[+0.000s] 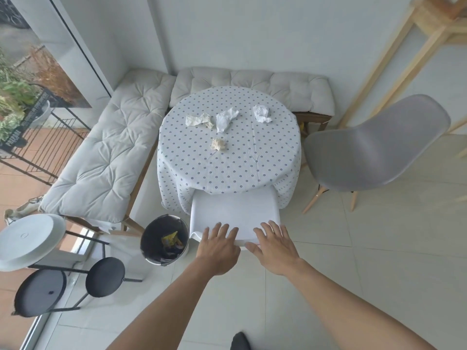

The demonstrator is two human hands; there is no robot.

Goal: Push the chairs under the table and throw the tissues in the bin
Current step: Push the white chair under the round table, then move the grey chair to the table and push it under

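A white chair (235,213) stands at the near side of the round table (252,168), its seat partly under the dotted tablecloth. My left hand (218,246) and my right hand (274,246) rest flat on the top of its backrest, fingers spread. A grey chair (374,147) stands apart from the table on the right, turned towards it. Several crumpled tissues lie on the tabletop: one at the left (198,120), one in the middle (225,119), one at the right (262,113) and a small yellowish one (218,144) nearer me. A dark bin (164,239) stands on the floor left of the white chair.
A cushioned corner bench (106,157) wraps the table's left and far sides. Small round side tables, one white (27,241) and two black (104,276), stand at the lower left. A wooden frame (394,54) leans at the upper right. Pale tiled floor lies right of me.
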